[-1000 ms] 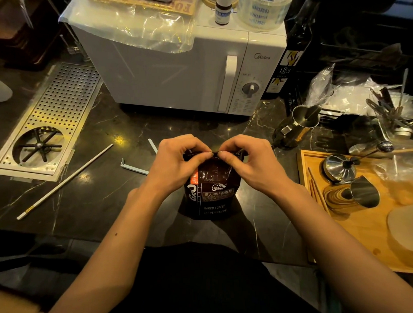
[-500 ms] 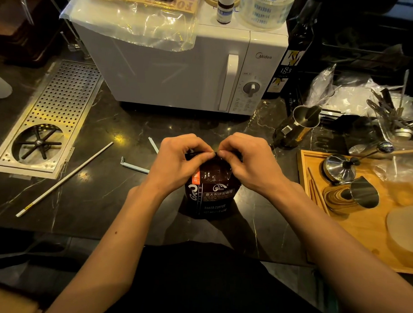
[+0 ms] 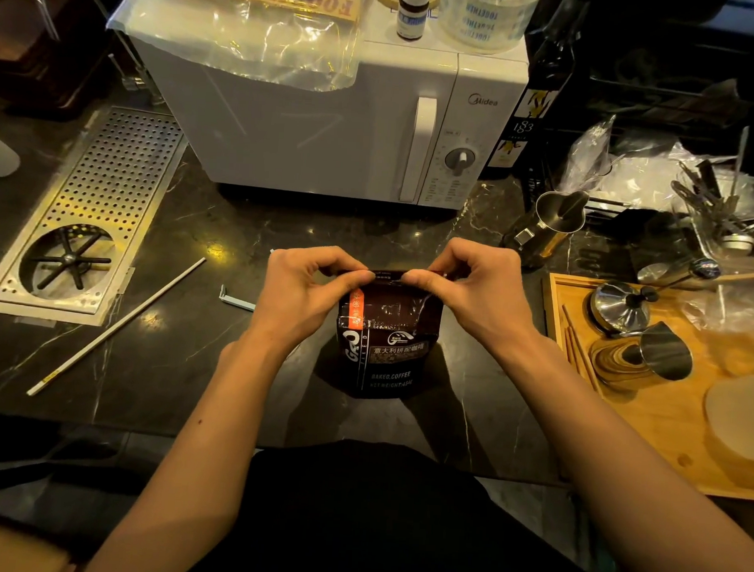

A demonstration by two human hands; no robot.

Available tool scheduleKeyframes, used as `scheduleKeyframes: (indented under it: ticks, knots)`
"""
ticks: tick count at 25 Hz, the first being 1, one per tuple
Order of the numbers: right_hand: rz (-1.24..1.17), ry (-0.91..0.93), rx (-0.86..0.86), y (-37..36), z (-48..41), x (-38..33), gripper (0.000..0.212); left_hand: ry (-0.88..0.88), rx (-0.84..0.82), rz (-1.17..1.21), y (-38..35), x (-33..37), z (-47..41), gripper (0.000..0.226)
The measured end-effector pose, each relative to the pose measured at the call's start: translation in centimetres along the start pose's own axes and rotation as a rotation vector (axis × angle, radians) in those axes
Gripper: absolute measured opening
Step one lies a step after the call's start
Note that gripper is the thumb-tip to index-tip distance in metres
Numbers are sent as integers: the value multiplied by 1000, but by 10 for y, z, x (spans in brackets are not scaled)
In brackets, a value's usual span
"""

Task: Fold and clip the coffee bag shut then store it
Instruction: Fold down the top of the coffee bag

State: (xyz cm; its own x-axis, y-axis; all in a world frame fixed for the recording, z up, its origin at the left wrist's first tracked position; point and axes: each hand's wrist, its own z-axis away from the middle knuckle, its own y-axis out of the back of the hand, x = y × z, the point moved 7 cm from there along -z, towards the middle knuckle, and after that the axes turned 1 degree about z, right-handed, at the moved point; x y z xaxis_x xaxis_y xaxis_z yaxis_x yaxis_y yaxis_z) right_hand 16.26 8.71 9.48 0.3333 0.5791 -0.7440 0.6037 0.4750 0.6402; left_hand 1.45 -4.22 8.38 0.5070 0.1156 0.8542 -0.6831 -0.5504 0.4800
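Between the two hands, on the dark marble counter, stood the glossy brown coffee bag, upright, its crinkled foil top pinched flat by the left hand and right hand, thumbs nearly meeting along the rim. Best pressed outward from the middle to squeeze out air and set a straight, sharp crease before rolling down. Lay near the left hand, on the counter: a pale blue bar, possibly the clip, and farther off a long white stick.

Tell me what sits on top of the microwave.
On the microwave: crinkled clear plastic sheet, a small dropper bottle and a clear tape roll. Items under the plastic are cut off by the frame.
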Motion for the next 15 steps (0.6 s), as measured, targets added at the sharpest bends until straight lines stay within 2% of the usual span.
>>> scheduleKeyframes:
  ticks: [2,6,8,15]
  knots:
    - [2,-33,8,2,2,4,24,-9,6,-11,0,-1,0,4]
    - [-21,-40,-95,2,1,7,5,-23,15,-13,0,1,1,5]
    - [-1,-29,-111,3,3,8,2,-33,-5,-13,-1,3,2,7]
    - [-22,-4,68,4,12,6,2,168,-77,112,-5,-16,9,12]
